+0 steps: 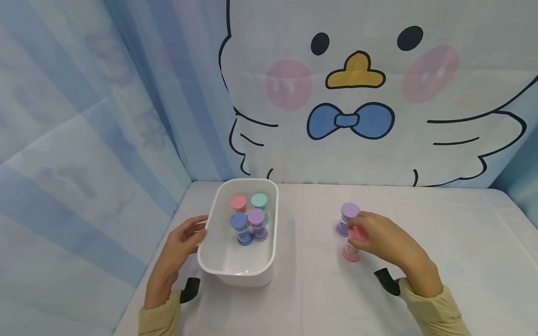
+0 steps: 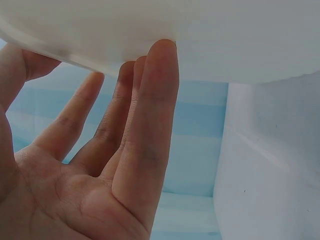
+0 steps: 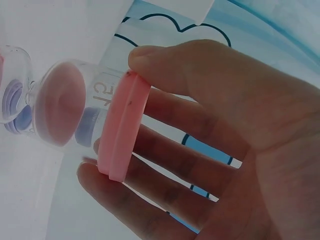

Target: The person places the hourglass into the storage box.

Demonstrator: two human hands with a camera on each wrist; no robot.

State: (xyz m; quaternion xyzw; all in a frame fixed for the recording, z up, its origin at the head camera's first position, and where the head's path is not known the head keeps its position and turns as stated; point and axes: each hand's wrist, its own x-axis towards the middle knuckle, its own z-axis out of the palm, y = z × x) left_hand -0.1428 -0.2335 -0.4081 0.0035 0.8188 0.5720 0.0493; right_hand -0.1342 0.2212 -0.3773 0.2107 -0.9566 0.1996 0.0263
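With the left hand (image 1: 180,242), fingers extended against the outer wall rather than wrapped, steady the white bin (image 1: 248,281). In the right hand (image 1: 386,238), pinched by the cap between thumb and fingers: pink hourglass (image 1: 351,249), well right of the bin; unclear whether touching the tabletop (image 1: 311,289). Raise vertically, clear of the purple hourglass (image 1: 349,211) just behind. Avoid jolting the four hourglasses (image 1: 256,216) in the bin.
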